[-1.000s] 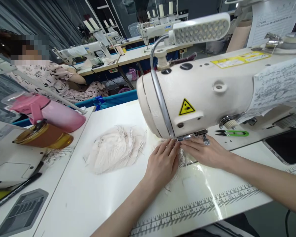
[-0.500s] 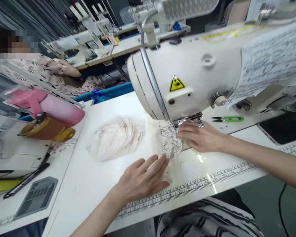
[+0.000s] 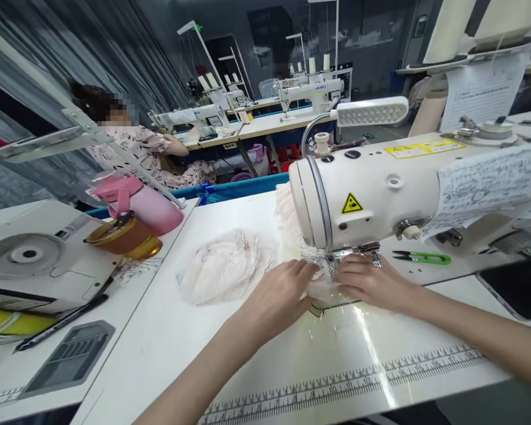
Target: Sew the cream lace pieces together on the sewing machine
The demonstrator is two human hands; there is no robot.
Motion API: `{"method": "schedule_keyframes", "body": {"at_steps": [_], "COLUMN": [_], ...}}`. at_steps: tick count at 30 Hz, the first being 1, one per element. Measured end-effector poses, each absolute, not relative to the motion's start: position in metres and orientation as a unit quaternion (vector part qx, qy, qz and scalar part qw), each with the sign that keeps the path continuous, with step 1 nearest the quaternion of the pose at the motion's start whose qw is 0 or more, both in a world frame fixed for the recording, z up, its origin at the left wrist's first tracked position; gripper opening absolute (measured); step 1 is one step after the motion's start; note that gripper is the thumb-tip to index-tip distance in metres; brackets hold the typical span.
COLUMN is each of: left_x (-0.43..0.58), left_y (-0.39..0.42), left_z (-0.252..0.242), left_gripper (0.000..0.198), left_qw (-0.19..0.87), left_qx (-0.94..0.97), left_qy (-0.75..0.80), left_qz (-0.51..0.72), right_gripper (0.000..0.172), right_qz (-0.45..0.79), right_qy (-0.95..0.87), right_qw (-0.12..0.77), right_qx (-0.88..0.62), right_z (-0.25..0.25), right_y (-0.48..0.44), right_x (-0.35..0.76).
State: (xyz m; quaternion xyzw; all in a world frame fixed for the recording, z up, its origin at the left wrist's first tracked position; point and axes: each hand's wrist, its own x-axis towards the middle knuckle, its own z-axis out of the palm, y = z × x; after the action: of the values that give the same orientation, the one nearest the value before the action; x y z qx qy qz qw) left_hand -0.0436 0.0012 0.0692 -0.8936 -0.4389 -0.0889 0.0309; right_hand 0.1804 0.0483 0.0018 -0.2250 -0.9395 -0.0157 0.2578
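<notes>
My left hand (image 3: 279, 295) lies flat on a piece of cream lace fabric (image 3: 319, 277), fingers stretched toward the presser foot (image 3: 336, 258) of the white sewing machine (image 3: 389, 189). My right hand (image 3: 368, 281) rests on the same lace from the right, fingers pressed down just in front of the needle area. More of the lace runs up behind the machine head. A heap of pale lace pieces (image 3: 225, 267) sits on the table to the left of my left hand.
Green thread snips (image 3: 420, 257) lie right of the machine. A pink bottle (image 3: 141, 203) and amber jar (image 3: 124, 237) stand at the left, beside another machine's bed (image 3: 30, 260) and a black pen (image 3: 62, 323). A ruler strip (image 3: 345, 383) runs along the table's front. A person sits at the far left.
My left hand moved from the table's front back up to the lace at the presser foot. The lace was drawn in under the machine head. The camera tilted upward.
</notes>
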Motion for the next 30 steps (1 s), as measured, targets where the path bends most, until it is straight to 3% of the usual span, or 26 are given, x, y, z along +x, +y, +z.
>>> {"method": "schedule_keyframes", "body": {"at_steps": [7, 10, 19, 24, 30], "left_x": [-0.033, -0.035, -0.032, -0.036, -0.038], "left_y": [0.014, 0.013, 0.012, 0.015, 0.016], "left_z": [0.026, 0.023, 0.019, 0.005, 0.003], "left_gripper": [0.032, 0.033, 0.025, 0.046, 0.055], "left_qw": [0.205, 0.23, 0.16, 0.078, 0.069], "left_qx": [-0.903, -0.898, -0.897, -0.922, -0.926], "left_qy": [-0.351, -0.34, -0.352, -0.35, -0.354], "left_qz": [-0.139, -0.156, -0.215, -0.147, -0.116], "right_gripper": [0.019, 0.025, 0.023, 0.023, 0.019], "right_qz": [-0.002, -0.027, -0.11, -0.094, -0.114], "right_qy": [-0.926, -0.919, -0.922, -0.926, -0.919], "right_qw": [0.283, 0.268, 0.279, 0.274, 0.288], "right_qx": [-0.252, -0.288, -0.244, -0.242, -0.243], "right_z": [-0.007, -0.009, 0.003, 0.002, 0.004], "right_y": [0.047, 0.046, 0.043, 0.043, 0.043], "right_x": [0.185, 0.185, 0.18, 0.18, 0.179]}}
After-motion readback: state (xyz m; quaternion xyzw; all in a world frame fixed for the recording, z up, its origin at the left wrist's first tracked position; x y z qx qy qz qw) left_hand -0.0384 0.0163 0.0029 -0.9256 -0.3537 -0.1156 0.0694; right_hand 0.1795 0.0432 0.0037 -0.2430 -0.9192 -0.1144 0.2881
